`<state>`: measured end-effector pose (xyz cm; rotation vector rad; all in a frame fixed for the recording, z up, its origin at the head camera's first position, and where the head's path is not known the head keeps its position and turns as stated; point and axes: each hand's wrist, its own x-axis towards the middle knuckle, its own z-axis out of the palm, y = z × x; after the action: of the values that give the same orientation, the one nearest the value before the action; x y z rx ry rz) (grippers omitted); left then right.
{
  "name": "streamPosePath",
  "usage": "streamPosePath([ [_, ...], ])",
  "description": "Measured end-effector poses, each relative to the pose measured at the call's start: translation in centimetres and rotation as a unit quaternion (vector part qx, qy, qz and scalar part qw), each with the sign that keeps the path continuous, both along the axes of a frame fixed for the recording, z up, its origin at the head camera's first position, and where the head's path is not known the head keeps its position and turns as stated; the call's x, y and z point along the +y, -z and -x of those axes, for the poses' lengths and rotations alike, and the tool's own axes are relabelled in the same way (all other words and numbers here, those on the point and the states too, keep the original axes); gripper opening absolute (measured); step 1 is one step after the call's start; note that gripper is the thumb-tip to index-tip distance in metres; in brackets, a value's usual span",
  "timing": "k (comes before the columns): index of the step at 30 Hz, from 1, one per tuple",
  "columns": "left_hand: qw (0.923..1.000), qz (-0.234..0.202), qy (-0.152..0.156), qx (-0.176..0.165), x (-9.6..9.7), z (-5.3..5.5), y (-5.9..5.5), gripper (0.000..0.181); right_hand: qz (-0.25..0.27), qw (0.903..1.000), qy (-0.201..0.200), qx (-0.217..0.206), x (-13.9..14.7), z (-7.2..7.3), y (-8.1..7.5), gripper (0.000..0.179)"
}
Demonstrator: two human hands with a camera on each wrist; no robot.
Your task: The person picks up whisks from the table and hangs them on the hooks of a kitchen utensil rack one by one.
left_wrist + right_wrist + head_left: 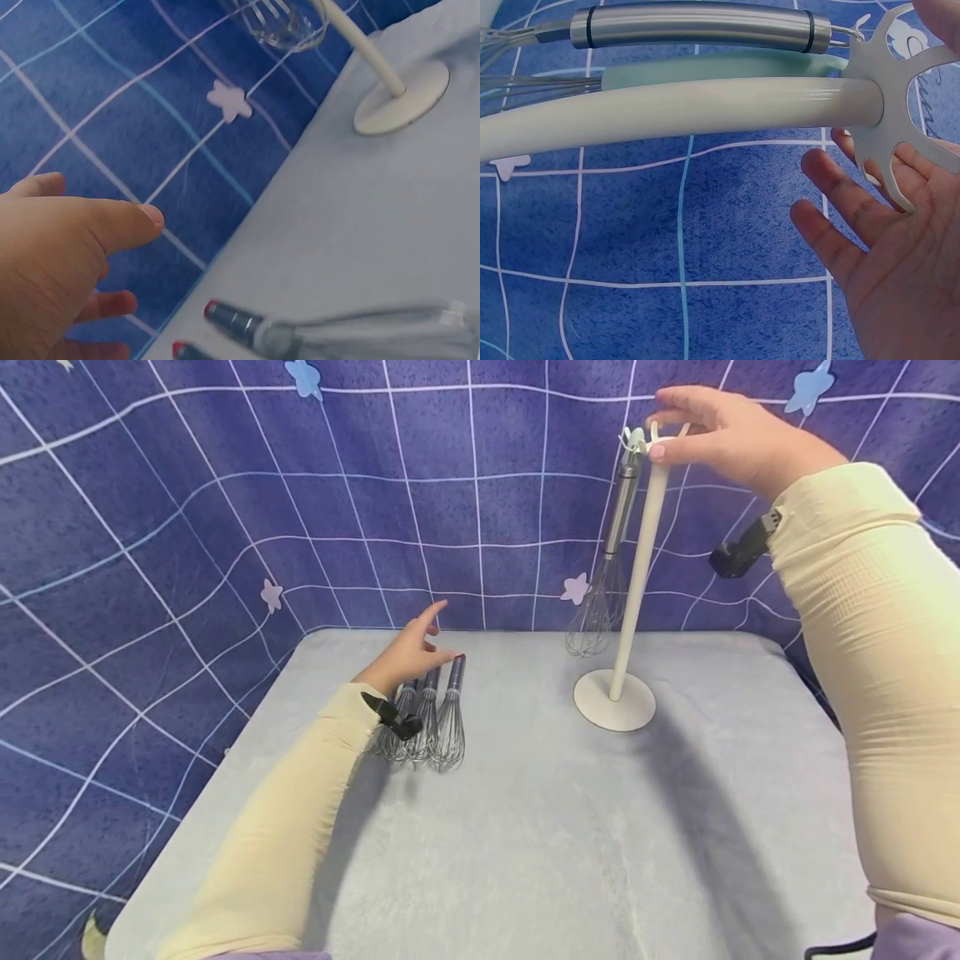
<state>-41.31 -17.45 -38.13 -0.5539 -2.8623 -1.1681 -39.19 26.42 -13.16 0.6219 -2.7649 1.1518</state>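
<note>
At the top of a white utensil stand (633, 585), my right hand (738, 439) holds the hooked crown (866, 97), thumb on one side and fingers on the other. Two whisks hang from its hooks: a steel-handled whisk (701, 26) and a mint-green-handled whisk (712, 75), partly hidden by the pole. My left hand (408, 652) hovers with fingers spread and nothing in them, close over the handle ends of several whisks (450, 727) lying side by side on the table. Their dark handles have red tips; my wrist hides some of them in the head view.
The stand's round base (615, 717) rests on the grey-white covered table (510, 843), toward the back right. A blue curtain (420, 510) with grid lines and stars hangs behind and along the left. A dark cable (840, 948) shows at the lower right.
</note>
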Motion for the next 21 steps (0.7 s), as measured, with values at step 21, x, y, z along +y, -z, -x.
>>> streamPosePath([
  [21,0.9966,0.059,-0.052,-0.025,-8.1,-1.1,3.9,0.095,0.015,0.9998,-0.01,0.006,-0.1,0.2,-0.1,0.08],
])
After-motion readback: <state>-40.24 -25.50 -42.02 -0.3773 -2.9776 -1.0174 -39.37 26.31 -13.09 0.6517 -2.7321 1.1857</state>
